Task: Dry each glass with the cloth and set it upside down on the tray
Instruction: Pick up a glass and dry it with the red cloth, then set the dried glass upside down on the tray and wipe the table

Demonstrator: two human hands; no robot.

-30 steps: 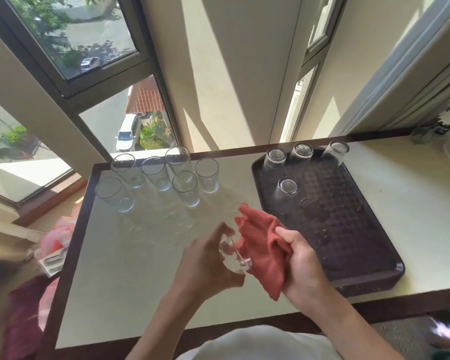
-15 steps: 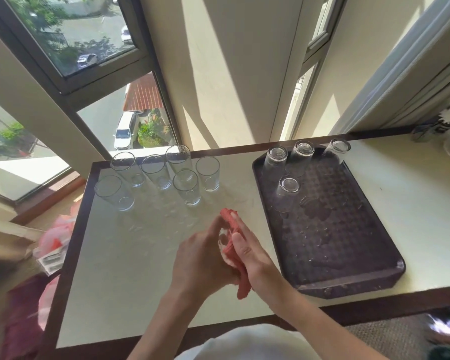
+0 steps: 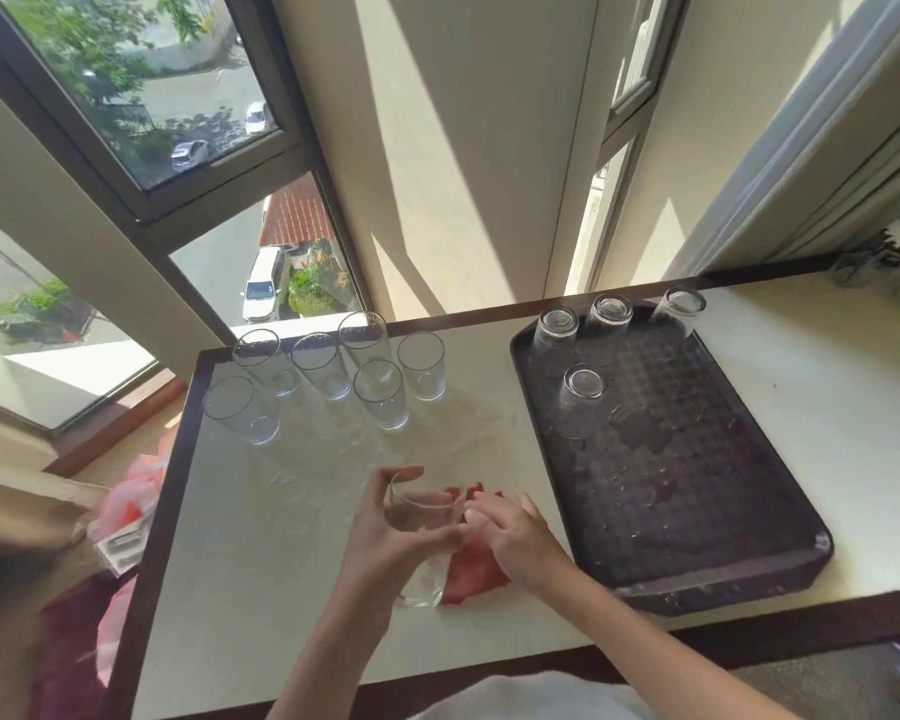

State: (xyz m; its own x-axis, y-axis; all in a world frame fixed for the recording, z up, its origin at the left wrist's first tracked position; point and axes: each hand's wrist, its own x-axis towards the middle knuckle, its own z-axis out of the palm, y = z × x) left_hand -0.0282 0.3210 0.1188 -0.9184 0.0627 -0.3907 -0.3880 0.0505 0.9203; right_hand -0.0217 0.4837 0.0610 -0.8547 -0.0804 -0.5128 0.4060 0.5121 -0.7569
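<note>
My left hand (image 3: 385, 532) wrapped around a clear cylindrical drinking glass (image 3: 421, 543), held mouth-up above the cream table (image 3: 261, 553) with its dark wooden edge. My right hand (image 3: 515, 532) pressed the crumpled red cloth (image 3: 471, 569) against the glass's right side, fingers closed on the cloth. Six clear glasses (image 3: 380, 392) stood upright at the table's far left. Four glasses (image 3: 580, 392) stood upside down on the dark brown rectangular plastic tray (image 3: 697, 511).

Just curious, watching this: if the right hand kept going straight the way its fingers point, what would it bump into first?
Most likely the glass held by the left hand. The right hand points left at it, fingertips at its side, with the red cloth underneath. Contact is hard to judge.
</note>
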